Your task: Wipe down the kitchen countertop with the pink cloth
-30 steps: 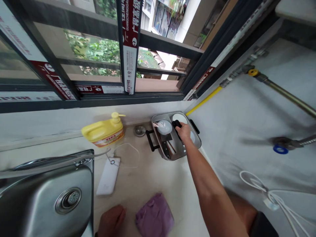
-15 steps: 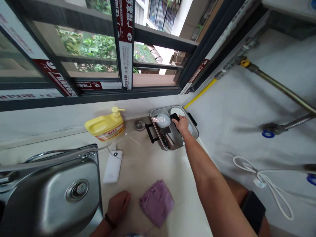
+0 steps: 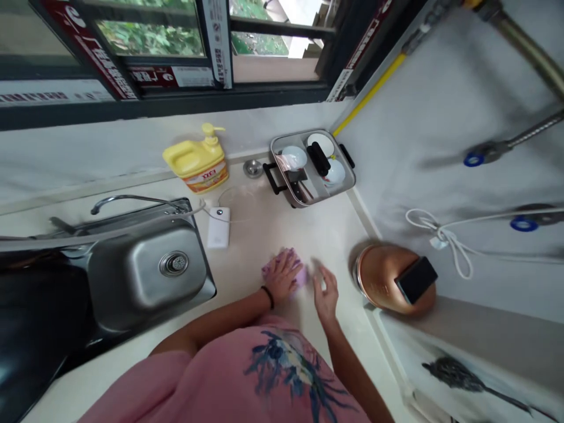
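Observation:
My left hand (image 3: 282, 275) lies flat on a purple cloth (image 3: 302, 274) on the beige counter (image 3: 264, 229), fingers spread over it. My right hand (image 3: 326, 288) hovers just right of the cloth with its fingers apart and holds nothing; it is a little blurred. At the back of the counter stands a steel tray (image 3: 346, 185) with white bowls (image 3: 294, 156) and a black-handled item (image 3: 318, 158) in it.
A steel sink (image 3: 150, 264) with a tap is at the left. A yellow detergent jug (image 3: 198, 160) and a white power bank (image 3: 219, 226) sit behind it. A copper-coloured pot lid with a black knob (image 3: 392, 282) lies at the right by the wall. White cable (image 3: 445, 241) hangs on the wall.
My right hand has let go of the black handle in the tray and come back beside the cloth. My left hand has moved onto the cloth. The view has tipped down.

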`<action>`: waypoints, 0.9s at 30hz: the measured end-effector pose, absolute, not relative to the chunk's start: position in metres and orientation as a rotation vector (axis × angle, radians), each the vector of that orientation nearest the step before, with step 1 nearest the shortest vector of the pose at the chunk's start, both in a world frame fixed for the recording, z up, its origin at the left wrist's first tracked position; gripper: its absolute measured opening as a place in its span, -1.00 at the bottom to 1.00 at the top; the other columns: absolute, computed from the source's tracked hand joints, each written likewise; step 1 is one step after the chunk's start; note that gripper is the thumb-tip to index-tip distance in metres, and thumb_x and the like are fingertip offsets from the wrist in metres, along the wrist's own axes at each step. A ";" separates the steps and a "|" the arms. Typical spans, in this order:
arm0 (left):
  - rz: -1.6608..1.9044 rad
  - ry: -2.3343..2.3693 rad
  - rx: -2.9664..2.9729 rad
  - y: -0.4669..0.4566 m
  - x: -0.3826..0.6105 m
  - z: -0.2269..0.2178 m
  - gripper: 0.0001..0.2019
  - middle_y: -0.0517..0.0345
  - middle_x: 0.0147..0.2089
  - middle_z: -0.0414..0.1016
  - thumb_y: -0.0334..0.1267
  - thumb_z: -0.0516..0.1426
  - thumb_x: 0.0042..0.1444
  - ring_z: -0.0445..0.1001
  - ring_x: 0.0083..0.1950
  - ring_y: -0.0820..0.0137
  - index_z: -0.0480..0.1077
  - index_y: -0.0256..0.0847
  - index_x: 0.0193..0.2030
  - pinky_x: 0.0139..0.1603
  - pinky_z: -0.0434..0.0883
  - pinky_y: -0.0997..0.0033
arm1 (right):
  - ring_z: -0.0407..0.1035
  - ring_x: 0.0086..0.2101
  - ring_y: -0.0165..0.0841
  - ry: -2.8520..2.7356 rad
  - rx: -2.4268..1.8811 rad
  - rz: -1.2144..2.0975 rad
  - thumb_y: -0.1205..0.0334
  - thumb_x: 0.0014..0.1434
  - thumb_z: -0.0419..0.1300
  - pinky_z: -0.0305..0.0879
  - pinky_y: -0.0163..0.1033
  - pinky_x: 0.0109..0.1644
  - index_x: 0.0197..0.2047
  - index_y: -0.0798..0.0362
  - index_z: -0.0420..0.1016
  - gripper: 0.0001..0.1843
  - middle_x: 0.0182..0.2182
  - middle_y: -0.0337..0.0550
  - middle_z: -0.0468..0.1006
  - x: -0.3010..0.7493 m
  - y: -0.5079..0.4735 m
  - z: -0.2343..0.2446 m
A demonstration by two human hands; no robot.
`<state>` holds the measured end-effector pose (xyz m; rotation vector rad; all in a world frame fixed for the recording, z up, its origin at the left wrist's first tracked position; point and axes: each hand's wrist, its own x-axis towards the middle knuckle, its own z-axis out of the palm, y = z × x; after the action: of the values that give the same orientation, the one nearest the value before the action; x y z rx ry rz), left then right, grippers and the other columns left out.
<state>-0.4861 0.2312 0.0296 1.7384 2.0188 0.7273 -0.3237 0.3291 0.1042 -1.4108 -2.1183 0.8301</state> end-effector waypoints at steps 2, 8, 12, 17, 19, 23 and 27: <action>0.613 1.981 1.820 0.249 -0.480 0.022 -0.35 -0.10 0.63 0.05 0.06 0.17 0.32 -0.22 0.66 -0.13 0.28 -0.08 0.50 0.54 -0.32 -0.44 | 0.44 0.18 -0.04 -2.119 -1.489 0.833 -0.15 0.33 0.10 0.38 0.21 0.31 0.15 -0.06 0.61 -0.49 0.13 0.11 0.59 -0.279 0.287 0.092; 0.483 2.095 1.695 0.328 -0.562 0.024 -0.41 -0.13 0.64 0.03 -0.05 0.09 0.39 -0.21 0.66 -0.08 0.28 -0.14 0.50 0.54 -0.33 -0.39 | 0.52 0.11 0.02 -2.072 -1.663 0.813 -0.23 0.30 0.11 0.50 0.22 0.20 0.01 -0.23 0.68 -0.55 0.04 -0.02 0.66 -0.191 0.213 0.073; 0.587 2.439 1.278 0.368 -0.672 0.034 -0.38 -0.27 0.65 -0.10 -0.08 -0.04 0.47 -0.30 0.64 -0.16 0.14 -0.35 0.56 0.51 -0.31 -0.44 | 0.54 0.10 0.05 -1.987 -1.764 0.793 -0.29 0.27 0.08 0.57 0.21 0.10 0.03 -0.21 0.66 -0.49 0.06 0.01 0.66 -0.164 0.197 0.071; 0.714 2.615 0.988 0.381 -0.724 0.035 -0.40 -0.24 0.67 -0.16 -0.14 -0.07 0.50 -0.38 0.64 -0.13 0.08 -0.38 0.57 0.52 -0.31 -0.45 | 0.60 0.01 0.05 -1.849 -1.858 0.816 -0.36 0.21 0.10 0.62 0.15 0.01 -0.01 -0.26 0.66 -0.47 0.02 0.00 0.69 -0.151 0.179 0.063; 0.685 2.606 1.045 0.385 -0.705 0.033 -0.35 -0.30 0.66 -0.17 -0.12 -0.03 0.47 -0.36 0.64 -0.14 0.07 -0.45 0.58 0.53 -0.33 -0.41 | 0.62 -0.05 0.05 -1.795 -1.875 0.828 -0.39 0.19 0.11 0.65 0.12 -0.09 -0.05 -0.25 0.68 -0.46 -0.03 0.00 0.71 -0.154 0.170 0.059; 0.565 2.442 1.355 0.398 -0.678 0.029 -0.33 -0.23 0.65 -0.05 -0.04 0.00 0.44 -0.28 0.65 -0.09 0.13 -0.36 0.57 0.56 -0.35 -0.32 | 0.64 -0.10 -0.01 -1.777 -1.825 0.901 -0.37 0.20 0.13 0.66 0.02 -0.16 -0.08 -0.26 0.70 -0.49 -0.05 -0.05 0.71 -0.169 0.161 0.056; 0.419 2.548 1.213 0.412 -0.713 0.033 -0.31 -0.21 0.67 -0.13 -0.02 -0.09 0.45 -0.31 0.67 -0.09 0.04 -0.33 0.61 0.55 -0.31 -0.39 | 0.63 -0.11 -0.14 -1.781 -1.836 0.952 -0.32 0.23 0.16 0.63 -0.10 -0.10 0.00 -0.12 0.69 -0.45 0.01 0.00 0.69 -0.177 0.169 0.062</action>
<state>-0.7130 0.4123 0.0328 1.2130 2.5479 0.4194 -0.1772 0.1695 0.0622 -1.8364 -1.7806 0.9517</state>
